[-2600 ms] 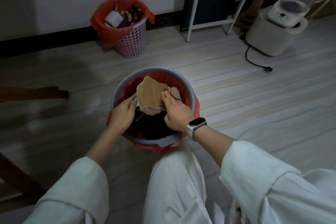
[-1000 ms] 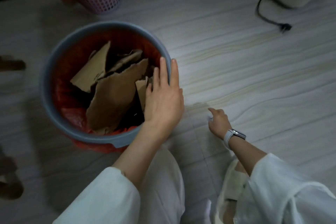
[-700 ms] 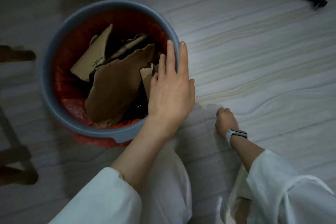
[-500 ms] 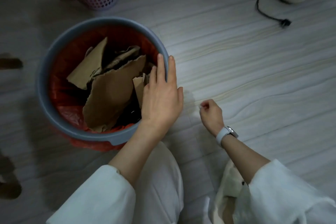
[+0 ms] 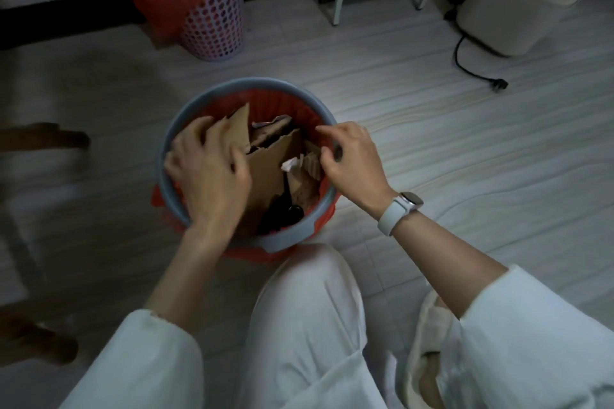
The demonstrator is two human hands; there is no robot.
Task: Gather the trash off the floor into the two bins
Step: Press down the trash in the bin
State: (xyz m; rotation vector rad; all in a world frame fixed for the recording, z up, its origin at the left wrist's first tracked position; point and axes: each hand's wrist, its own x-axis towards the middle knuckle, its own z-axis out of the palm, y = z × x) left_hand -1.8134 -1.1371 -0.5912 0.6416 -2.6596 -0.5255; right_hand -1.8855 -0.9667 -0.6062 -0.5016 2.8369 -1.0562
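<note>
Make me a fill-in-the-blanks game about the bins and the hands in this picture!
1. The grey bin in front of the person is lined with a ____ bag.
2. The watch sits on the person's ____ wrist.
3. Most of the trash inside the grey bin is torn brown ____.
4. The pink basket bin stands by the ____, farther away than the grey bin.

Missing words: red; right; cardboard; wall

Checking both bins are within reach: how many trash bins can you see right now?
2. The grey bin stands on the floor right in front of the person, under both hands. The perforated bin stands farther back by the wall. Others may sit outside the view.
</note>
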